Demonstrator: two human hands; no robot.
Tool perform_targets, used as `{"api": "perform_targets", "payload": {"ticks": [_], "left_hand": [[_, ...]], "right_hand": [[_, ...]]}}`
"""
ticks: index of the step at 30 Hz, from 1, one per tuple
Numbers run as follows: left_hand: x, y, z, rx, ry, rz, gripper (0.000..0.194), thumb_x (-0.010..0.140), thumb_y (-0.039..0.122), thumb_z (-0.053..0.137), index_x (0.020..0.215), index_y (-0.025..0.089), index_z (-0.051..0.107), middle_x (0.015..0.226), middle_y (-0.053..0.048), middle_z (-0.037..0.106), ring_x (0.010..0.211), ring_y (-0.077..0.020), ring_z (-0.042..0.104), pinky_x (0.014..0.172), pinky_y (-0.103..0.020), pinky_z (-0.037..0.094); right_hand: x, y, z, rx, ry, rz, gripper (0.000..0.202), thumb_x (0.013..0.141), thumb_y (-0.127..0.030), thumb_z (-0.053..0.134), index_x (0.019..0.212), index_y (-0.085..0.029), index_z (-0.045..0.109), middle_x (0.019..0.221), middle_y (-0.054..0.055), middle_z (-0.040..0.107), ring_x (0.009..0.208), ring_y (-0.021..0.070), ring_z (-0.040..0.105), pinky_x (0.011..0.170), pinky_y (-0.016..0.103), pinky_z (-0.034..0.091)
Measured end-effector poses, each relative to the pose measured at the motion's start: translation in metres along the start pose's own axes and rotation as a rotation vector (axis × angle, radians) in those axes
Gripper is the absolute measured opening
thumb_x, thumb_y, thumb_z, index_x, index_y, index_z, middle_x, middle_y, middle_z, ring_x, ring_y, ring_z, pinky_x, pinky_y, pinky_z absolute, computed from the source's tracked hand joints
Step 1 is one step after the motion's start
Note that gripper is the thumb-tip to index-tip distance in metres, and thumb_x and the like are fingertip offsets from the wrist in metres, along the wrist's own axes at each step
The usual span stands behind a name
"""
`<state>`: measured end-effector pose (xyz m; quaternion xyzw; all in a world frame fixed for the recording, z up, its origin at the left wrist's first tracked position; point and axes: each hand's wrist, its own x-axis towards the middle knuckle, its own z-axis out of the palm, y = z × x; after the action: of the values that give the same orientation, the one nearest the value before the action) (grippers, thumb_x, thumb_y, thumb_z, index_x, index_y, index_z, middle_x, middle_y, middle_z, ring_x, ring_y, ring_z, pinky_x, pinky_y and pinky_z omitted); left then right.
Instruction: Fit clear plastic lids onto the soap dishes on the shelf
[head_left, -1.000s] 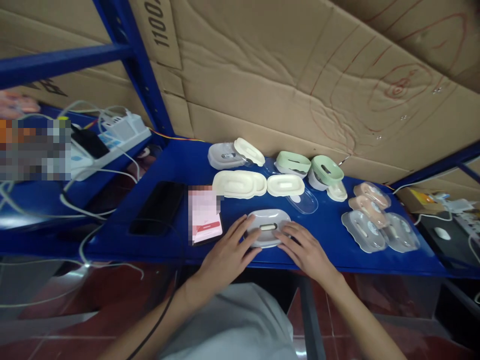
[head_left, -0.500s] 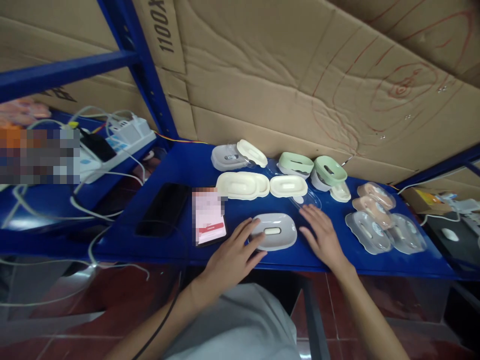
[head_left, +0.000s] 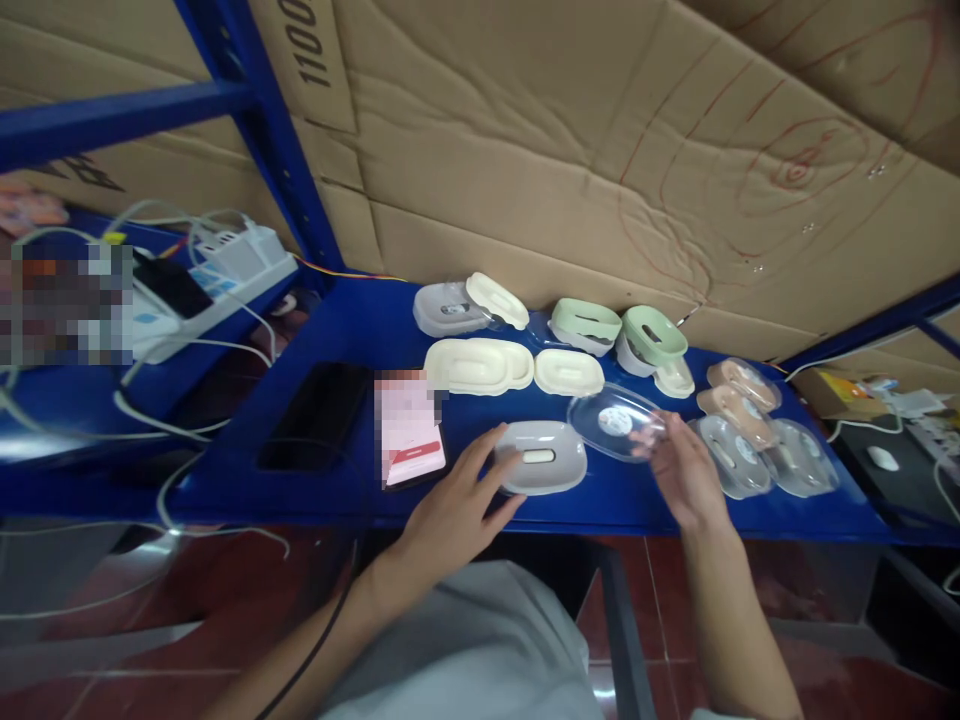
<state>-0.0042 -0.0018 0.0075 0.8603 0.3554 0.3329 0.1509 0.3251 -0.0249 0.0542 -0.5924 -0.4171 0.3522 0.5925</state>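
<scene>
"Well, what did our right hand [head_left: 686, 475] have hold of?"

"We had it pinching a clear lid [head_left: 619, 432] by the right end, thumb and fingers closed on the rim. A round white label [head_left: 616, 421] was stuck on it, too small for us to read."

"And our left hand [head_left: 459, 500]?"

"That one was loose: we had its fingers spread over the left end of a grey dish [head_left: 551, 437], touching the rim rather than clasping it. A pale oblong bar [head_left: 537, 457] showed in the middle of the dish."

"How did our lid lie to the dish?"

"Just beside it, on the right. We couldn't tell whether its far edge touched the blue surface [head_left: 600, 512]."

"What did we see close by?"

"To the left, a phone [head_left: 412, 435] with a pink screen, then a dark flat object [head_left: 319, 415]. Behind the grey dish, we saw cream dishes [head_left: 465, 366] side by side."

"And farther out?"

"Along the back, we had a grey container [head_left: 447, 310] with a tilted cream piece [head_left: 497, 302] against it, then two green-topped containers [head_left: 585, 322]. Over on the right, two peach containers [head_left: 739, 417] and two grey ones under clear plastic [head_left: 802, 460] were bunched together. Behind everything rose our cardboard panel [head_left: 525, 150], with red lines drawn on it."
</scene>
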Motion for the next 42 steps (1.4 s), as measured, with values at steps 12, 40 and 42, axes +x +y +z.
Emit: {"api": "perform_targets", "payload": {"ticks": [12, 40, 42], "left_hand": [[-0.001, -0.002, 0.000, -0.134, -0.024, -0.102, 0.087, 0.100, 0.028, 0.073, 0.169, 0.031, 0.020, 0.168, -0.016, 0.046, 0.154, -0.0304, 0.049, 0.123, -0.050, 0.050], [-0.004, -0.009, 0.002, -0.224, -0.091, -0.130, 0.090, 0.096, 0.029, 0.079, 0.169, 0.038, 0.026, 0.167, -0.008, 0.049, 0.154, -0.0251, 0.049, 0.128, -0.045, 0.043], [-0.004, -0.010, 0.002, -0.223, -0.101, -0.127, 0.088, 0.098, 0.030, 0.077, 0.168, 0.038, 0.026, 0.167, -0.008, 0.048, 0.155, -0.0253, 0.048, 0.128, -0.045, 0.042]], "right_hand": [[-0.003, 0.015, 0.058, -0.364, -0.337, -0.159, 0.040, 0.103, -0.056, 0.063, 0.127, -0.030, 0.079, 0.130, 0.006, 0.078, 0.118, 0.0249, 0.074, 0.105, 0.044, 0.060], [-0.029, 0.002, 0.053, -0.966, -0.696, -0.689, 0.086, 0.095, -0.053, 0.076, 0.169, -0.039, 0.034, 0.173, 0.013, 0.036, 0.157, 0.0371, 0.039, 0.122, 0.061, 0.047], [-0.028, 0.004, 0.053, -0.999, -0.693, -0.722, 0.087, 0.093, -0.056, 0.076, 0.168, -0.039, 0.035, 0.171, 0.014, 0.037, 0.155, 0.0379, 0.041, 0.121, 0.061, 0.048]]}}
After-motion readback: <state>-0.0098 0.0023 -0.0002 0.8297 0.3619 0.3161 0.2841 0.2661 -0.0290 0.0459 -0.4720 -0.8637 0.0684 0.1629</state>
